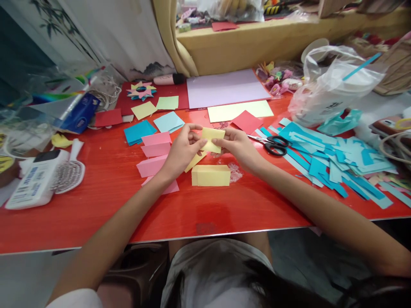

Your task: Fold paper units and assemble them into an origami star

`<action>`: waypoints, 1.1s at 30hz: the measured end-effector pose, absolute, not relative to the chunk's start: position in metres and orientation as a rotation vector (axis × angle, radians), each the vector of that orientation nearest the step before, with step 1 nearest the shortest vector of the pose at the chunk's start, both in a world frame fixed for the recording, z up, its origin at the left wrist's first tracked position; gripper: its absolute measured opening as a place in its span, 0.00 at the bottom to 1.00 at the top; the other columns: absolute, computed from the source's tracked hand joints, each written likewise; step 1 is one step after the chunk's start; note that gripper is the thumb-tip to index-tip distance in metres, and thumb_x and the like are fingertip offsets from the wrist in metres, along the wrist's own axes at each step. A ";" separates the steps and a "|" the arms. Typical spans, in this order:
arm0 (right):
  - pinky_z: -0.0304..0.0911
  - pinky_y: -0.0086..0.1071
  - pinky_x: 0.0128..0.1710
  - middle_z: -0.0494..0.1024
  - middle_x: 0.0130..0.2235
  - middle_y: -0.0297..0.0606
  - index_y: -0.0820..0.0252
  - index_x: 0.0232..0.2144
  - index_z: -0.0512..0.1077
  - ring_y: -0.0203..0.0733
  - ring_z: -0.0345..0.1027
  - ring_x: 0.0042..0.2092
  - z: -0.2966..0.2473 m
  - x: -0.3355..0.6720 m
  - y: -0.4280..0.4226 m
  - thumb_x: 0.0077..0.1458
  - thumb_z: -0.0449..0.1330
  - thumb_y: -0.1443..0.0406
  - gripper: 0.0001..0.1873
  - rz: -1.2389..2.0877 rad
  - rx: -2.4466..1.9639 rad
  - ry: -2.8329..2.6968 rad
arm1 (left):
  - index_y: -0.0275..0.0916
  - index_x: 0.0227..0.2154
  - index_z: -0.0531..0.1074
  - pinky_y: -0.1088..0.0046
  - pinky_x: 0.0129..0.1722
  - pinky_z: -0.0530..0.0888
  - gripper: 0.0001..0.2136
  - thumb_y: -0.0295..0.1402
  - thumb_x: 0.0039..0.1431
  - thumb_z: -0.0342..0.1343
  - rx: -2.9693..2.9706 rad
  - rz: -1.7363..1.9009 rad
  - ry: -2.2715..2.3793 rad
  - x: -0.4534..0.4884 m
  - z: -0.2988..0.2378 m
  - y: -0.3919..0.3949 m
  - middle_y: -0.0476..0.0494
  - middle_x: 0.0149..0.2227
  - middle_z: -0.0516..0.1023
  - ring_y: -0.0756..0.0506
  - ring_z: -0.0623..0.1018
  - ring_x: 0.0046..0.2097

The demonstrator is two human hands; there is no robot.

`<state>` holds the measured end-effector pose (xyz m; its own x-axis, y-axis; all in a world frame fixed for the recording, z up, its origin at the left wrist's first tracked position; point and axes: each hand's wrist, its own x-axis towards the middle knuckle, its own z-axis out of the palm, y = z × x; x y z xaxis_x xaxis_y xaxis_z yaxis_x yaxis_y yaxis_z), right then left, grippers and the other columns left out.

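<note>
A small yellow paper square (212, 134) is held up between my two hands, above the red table. My left hand (186, 145) pinches its left edge with thumb and fingers, and my right hand (236, 145) grips the right edge the same way. Just below stands a folded yellow paper (211, 175), with another yellow piece (195, 161) partly hidden behind my left hand. Folded pink papers (154, 164) line up left of my left wrist. Blue squares (139, 131) and light blue squares (169, 122) lie behind them.
Black-handled scissors (275, 144) lie right of my right hand, beside a heap of blue paper strips (337, 154). A lilac sheet (227, 89) and a paper star ring (141, 91) are at the back. A hairbrush (68, 175) and plastic bag (334, 81) flank the work area.
</note>
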<state>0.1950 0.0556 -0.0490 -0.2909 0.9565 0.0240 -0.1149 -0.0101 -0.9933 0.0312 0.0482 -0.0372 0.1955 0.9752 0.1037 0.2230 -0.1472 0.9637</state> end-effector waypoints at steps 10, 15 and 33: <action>0.69 0.27 0.27 0.73 0.30 0.34 0.62 0.30 0.66 0.32 0.69 0.28 -0.053 0.194 0.056 0.48 0.62 0.63 0.10 1.487 -0.943 -1.306 | 0.39 0.36 0.68 0.77 0.29 0.69 0.07 0.33 0.54 0.55 1.638 0.933 1.159 0.029 -0.037 0.048 0.51 0.28 0.72 0.54 0.71 0.26; 0.68 0.25 0.29 0.72 0.27 0.31 0.60 0.33 0.68 0.31 0.69 0.30 -0.051 0.198 0.057 0.52 0.60 0.65 0.06 1.360 -0.886 -1.391 | 0.37 0.30 0.70 0.77 0.28 0.68 0.06 0.34 0.54 0.56 1.639 0.931 1.200 0.029 -0.033 0.047 0.51 0.24 0.70 0.54 0.69 0.25; 0.71 0.27 0.32 0.76 0.28 0.32 0.61 0.33 0.71 0.31 0.72 0.28 -0.058 0.198 0.060 0.52 0.60 0.68 0.04 1.488 -0.753 -1.294 | 0.36 0.31 0.73 0.79 0.30 0.75 0.05 0.29 0.50 0.59 1.360 1.076 1.019 0.026 -0.035 0.051 0.49 0.28 0.75 0.54 0.75 0.28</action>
<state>0.1975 0.0599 -0.0581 -0.3214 0.9358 0.1449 -0.2732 0.0549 -0.9604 0.0261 0.0508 -0.0351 0.2258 0.9725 0.0575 0.0047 -0.0601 0.9982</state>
